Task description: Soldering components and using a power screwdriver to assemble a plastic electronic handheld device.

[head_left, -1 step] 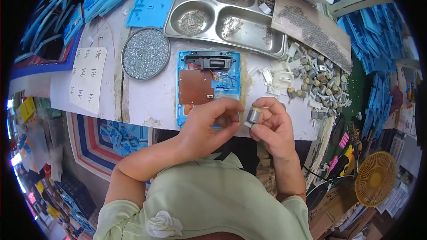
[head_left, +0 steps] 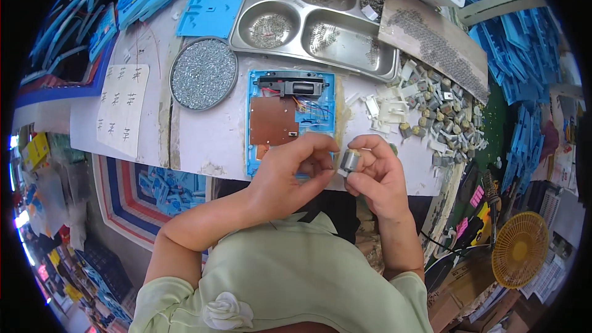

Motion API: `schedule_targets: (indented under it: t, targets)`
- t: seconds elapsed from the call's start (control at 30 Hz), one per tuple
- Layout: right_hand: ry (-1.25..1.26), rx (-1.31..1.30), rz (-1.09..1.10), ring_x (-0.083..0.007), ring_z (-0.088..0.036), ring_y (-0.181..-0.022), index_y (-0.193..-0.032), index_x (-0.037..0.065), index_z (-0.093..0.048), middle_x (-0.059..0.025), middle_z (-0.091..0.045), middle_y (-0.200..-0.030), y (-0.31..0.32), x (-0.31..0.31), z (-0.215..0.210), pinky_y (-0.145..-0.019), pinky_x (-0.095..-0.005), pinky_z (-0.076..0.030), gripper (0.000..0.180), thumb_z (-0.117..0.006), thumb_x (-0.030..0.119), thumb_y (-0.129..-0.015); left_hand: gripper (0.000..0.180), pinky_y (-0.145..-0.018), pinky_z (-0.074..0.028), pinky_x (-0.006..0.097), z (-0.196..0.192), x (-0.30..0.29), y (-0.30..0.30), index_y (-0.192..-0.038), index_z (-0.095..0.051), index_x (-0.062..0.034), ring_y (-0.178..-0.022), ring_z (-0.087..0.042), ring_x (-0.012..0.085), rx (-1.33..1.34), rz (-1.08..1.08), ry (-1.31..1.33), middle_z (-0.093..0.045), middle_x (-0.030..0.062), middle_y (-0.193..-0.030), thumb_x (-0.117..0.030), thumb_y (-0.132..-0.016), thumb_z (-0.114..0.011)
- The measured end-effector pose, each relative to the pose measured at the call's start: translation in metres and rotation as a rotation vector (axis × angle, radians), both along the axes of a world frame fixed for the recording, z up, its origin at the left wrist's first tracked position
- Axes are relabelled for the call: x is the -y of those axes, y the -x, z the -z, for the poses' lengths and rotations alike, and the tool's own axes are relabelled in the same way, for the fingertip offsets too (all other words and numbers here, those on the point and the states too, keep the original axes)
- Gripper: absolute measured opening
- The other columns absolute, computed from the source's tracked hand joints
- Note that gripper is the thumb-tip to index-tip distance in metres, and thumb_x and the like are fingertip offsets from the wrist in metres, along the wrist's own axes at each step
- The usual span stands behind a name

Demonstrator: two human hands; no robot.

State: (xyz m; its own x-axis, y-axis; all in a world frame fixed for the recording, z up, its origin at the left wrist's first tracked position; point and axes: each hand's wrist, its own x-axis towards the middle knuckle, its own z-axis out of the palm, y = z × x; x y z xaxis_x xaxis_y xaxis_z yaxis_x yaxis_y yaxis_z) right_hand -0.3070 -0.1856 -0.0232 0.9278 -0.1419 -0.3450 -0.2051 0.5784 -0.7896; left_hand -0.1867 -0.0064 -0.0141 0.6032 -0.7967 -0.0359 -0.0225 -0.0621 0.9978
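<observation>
In the head view, the right hand [head_left: 381,183] pinches one small silver cylindrical motor [head_left: 351,161] between thumb and fingers, just right of the left hand [head_left: 288,176]. The left hand's thumb and forefinger nearly meet; whether they grip anything I can't tell. One open blue casing [head_left: 319,125] carries one brown board [head_left: 270,124], its lower right corner hidden by the left hand. Beyond lie one round dish [head_left: 172,84] of screws, one five-compartment steel tray [head_left: 350,38] and, rightward, many heaped motors [head_left: 436,111].

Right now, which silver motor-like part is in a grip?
The silver motor-like part held between the right hand's thumb and fingers; the others lie in the loose heap to the right, among white pieces.
</observation>
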Motion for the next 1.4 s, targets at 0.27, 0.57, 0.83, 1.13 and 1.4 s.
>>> schedule_targets:
  t: [0.27, 0.57, 0.83, 1.13, 1.4]
  targets:
    - [0.029, -0.041, -0.069, -0.0054, -0.059, -0.069, -0.135, 0.001, -0.052, -0.0015, -0.064, -0.082, -0.01, -0.003, -0.001, -0.061, -0.0189, -0.046, 0.049, -0.071, -0.001, -0.09, 0.04, -0.074, -0.057, 0.027, 0.005, -0.005, -0.001, -0.126, -0.056, -0.0036, -0.086, -0.069, 0.0115, -0.027, 0.009, 0.011, -0.067, 0.0072, -0.095, 0.005, -0.09, -0.068]
    - [0.061, -0.04, -0.063, -0.0053, -0.059, -0.066, -0.134, 0.001, -0.052, -0.0007, -0.063, -0.079, -0.007, -0.004, -0.002, -0.06, -0.0187, -0.046, 0.049, -0.072, -0.001, -0.089, 0.039, -0.075, -0.057, 0.026, 0.007, -0.006, 0.002, -0.128, -0.056, -0.0038, -0.087, -0.069, 0.0124, -0.063, 0.007, 0.031, -0.068, 0.0065, -0.096, 0.003, -0.091, -0.069]
    - [0.422, 0.013, 0.028, -0.0072, -0.063, -0.077, -0.128, 0.002, -0.055, -0.0035, -0.066, -0.087, 0.0, -0.015, 0.0, -0.063, -0.0202, -0.05, 0.045, -0.074, -0.006, -0.087, 0.038, -0.08, -0.059, 0.03, 0.004, -0.006, 0.001, -0.122, -0.058, -0.0027, -0.09, -0.07, 0.0149, 0.106, -0.003, 0.058, -0.068, 0.0082, -0.102, 0.006, -0.088, -0.072]
    - [1.32, 0.504, -0.034, -0.0265, -0.068, -0.073, -0.106, 0.005, -0.066, -0.0111, -0.071, -0.092, -0.01, 0.001, -0.018, -0.059, -0.0328, -0.053, 0.041, -0.088, 0.002, -0.072, 0.03, -0.072, -0.056, 0.034, 0.018, -0.012, -0.009, -0.106, -0.066, -0.0048, -0.083, -0.073, 0.0291, 0.629, -0.042, 0.196, -0.074, 0.0107, -0.097, 0.005, -0.08, -0.078]
    - [1.363, 0.648, 0.032, -0.027, -0.068, -0.071, -0.106, 0.006, -0.065, -0.0119, -0.071, -0.091, -0.014, -0.011, -0.014, -0.058, -0.0336, -0.054, 0.043, -0.089, 0.003, -0.07, 0.024, -0.077, -0.056, 0.038, 0.009, -0.022, -0.016, -0.1, -0.066, -0.0038, -0.09, -0.07, 0.0297, 0.515, 0.043, 0.156, -0.071, 0.0152, -0.107, 0.003, -0.08, -0.078]
